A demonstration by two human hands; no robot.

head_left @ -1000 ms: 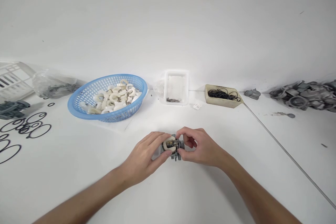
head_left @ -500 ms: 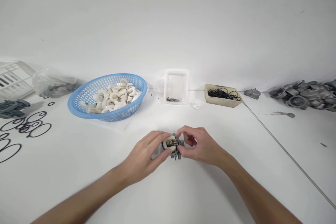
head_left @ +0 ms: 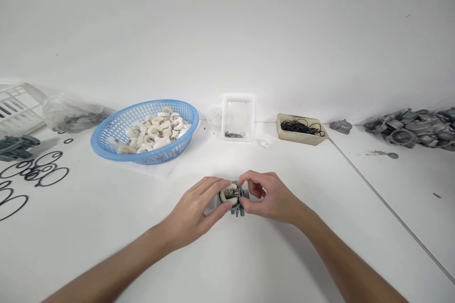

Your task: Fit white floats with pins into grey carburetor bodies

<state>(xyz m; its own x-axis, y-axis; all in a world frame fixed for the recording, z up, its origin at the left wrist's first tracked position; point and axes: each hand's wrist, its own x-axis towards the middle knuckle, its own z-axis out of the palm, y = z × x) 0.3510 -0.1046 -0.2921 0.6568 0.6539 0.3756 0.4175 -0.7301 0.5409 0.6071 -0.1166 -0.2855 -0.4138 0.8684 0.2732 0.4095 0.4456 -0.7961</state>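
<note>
Ideally, I'd keep the carburettor (head_left: 232, 193) steady between my hands, left hand (head_left: 196, 206) gripping around the float (head_left: 223, 197), right hand (head_left: 269, 196) pinching the opposite side, with light, even pressure.

We have a small grey metal body (head_left: 237, 209) sitting at the middle of the white table (head_left: 234, 255), its open face turned up toward us. Two short narrow stubs (head_left: 242, 212) point toward our near side, and a wider end (head_left: 246, 193) juts out to the right. Set in the open face is an off-white C-shaped piece (head_left: 222, 195), its gap facing right, curving around small brass-coloured fittings (head_left: 229, 191). We hold the body from both sides, covering parts of its edges; we cannot tell whether it touches the tabletop.
</note>
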